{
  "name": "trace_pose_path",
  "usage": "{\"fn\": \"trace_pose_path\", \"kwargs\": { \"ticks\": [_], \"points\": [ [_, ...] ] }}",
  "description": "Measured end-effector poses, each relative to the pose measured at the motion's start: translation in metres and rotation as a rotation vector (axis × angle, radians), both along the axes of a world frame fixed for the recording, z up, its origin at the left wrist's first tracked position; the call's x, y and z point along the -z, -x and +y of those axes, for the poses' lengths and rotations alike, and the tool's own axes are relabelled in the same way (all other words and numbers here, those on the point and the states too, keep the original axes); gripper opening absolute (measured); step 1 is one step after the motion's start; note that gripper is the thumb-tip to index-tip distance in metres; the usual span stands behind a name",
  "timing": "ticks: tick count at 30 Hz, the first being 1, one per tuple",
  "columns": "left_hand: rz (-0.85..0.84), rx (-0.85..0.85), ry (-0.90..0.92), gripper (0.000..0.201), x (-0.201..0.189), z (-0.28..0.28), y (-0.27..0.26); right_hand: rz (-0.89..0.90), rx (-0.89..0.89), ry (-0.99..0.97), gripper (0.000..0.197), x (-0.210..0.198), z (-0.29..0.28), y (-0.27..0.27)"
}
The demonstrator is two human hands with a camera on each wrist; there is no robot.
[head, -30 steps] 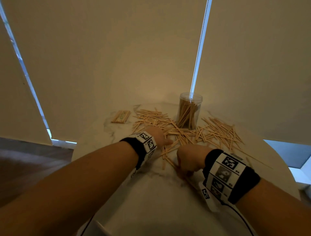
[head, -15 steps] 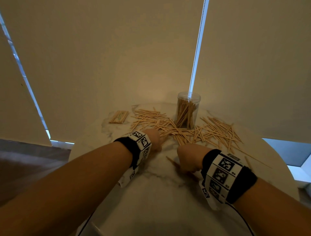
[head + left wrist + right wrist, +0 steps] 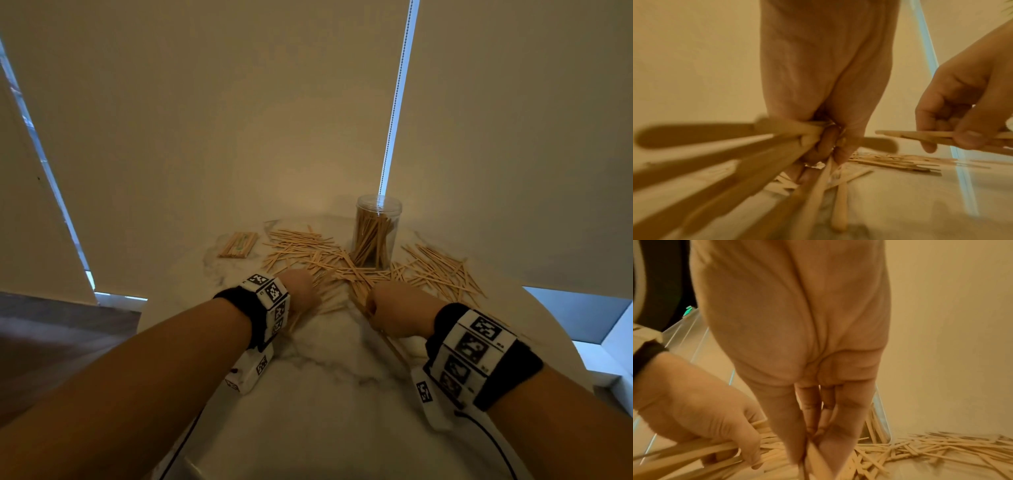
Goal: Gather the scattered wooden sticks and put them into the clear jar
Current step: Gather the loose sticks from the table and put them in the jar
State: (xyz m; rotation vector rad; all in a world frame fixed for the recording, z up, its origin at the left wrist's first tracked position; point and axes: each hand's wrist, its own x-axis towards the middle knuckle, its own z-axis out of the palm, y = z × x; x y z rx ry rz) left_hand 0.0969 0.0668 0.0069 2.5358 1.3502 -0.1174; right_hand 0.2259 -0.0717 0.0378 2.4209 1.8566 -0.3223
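Sticks (image 3: 740, 155) inside both hands' curled fingers (image 3: 826, 142)

The head view looks forward and down from above at both wrists. Each wrist view looks along its palm, very near the fingers (image 3: 824, 144) (image 3: 812, 410), low over the sticks (image 3: 308, 255) (image 3: 931, 444) beyond the fingertips. Both wrist views show the other hand too.

place: home-like room | evidence: round marble table (image 3: 342, 394); drawn roller blinds (image 3: 205, 102); wood floor (image 3: 51, 329)
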Motion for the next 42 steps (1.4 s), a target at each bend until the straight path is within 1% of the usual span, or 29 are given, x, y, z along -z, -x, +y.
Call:
{"fn": "trace_pose_path", "kwargs": {
  "ticks": [2,4,8,11,12,14,16,17,18,20,22,24,26,29,31,33,35,38,40,42],
  "points": [
    [-0.050,0.015,0.047,0.036,-0.004,-0.001,0.003,0.089,0.040,-0.090,0.017,-0.004,0.003,-0.006],
    [-0.177,-0.005,0.143,0.037,-0.007,0.002,0.004,0.193,0.085,-0.229,0.015,-0.008,0.007,-0.012],
    [-0.542,-0.044,0.422,0.029,-0.008,0.009,0.004,0.387,0.151,-0.572,0.013,-0.014,0.014,-0.021],
    [-0.846,0.014,0.620,0.024,-0.009,0.008,0.000,0.536,0.166,-0.720,0.014,-0.019,0.020,-0.024],
    [-0.926,0.039,0.666,0.019,-0.011,0.006,-0.002,0.570,0.167,-0.745,0.013,-0.020,0.022,-0.025],
    [-1.042,0.060,0.718,0.008,-0.018,0.004,-0.007,0.613,0.160,-0.776,0.011,-0.025,0.029,-0.026],
    [-1.129,0.035,0.700,0.012,-0.025,0.006,-0.015,0.645,0.160,-0.804,0.004,-0.030,0.039,-0.026],
    [-1.172,0.024,0.685,0.016,-0.029,0.008,-0.020,0.663,0.164,-0.824,0.006,-0.034,0.043,-0.026],
    [-1.207,0.027,0.670,0.019,-0.033,0.009,-0.024,0.687,0.171,-0.853,0.012,-0.038,0.049,-0.025],
    [-1.251,0.067,0.607,0.023,-0.042,0.012,-0.034,0.698,0.163,-0.914,0.018,-0.046,0.062,-0.025],
    [-1.248,0.104,0.524,0.026,-0.049,0.020,-0.043,0.663,0.122,-0.957,0.016,-0.055,0.072,-0.023],
    [-1.258,0.114,0.474,0.030,-0.055,0.028,-0.049,0.675,0.105,-0.993,0.017,-0.061,0.080,-0.025],
    [-1.296,0.103,0.486,0.034,-0.059,0.034,-0.053,0.729,0.101,-1.019,0.018,-0.063,0.086,-0.031],
    [-1.354,0.091,0.542,0.034,-0.060,0.034,-0.058,0.777,0.101,-1.035,0.012,-0.058,0.093,-0.037],
    [-1.337,0.087,0.500,0.033,-0.058,0.033,-0.063,0.765,0.119,-1.052,0.011,-0.053,0.099,-0.042],
    [-1.310,0.071,0.455,0.034,-0.056,0.036,-0.068,0.741,0.131,-1.049,0.010,-0.048,0.103,-0.044],
    [-1.314,0.062,0.472,0.034,-0.054,0.041,-0.072,0.715,0.130,-1.056,0.006,-0.045,0.105,-0.044],
    [-1.312,0.062,0.461,0.038,-0.050,0.047,-0.078,0.684,0.151,-1.108,0.011,-0.040,0.108,-0.043],
    [-1.344,0.070,0.478,0.037,-0.048,0.051,-0.081,0.563,0.183,-1.154,0.016,-0.037,0.111,-0.043],
    [-1.405,0.072,0.524,0.033,-0.045,0.053,-0.081,0.443,0.202,-1.136,0.017,-0.039,0.108,-0.043]
  ]
}}
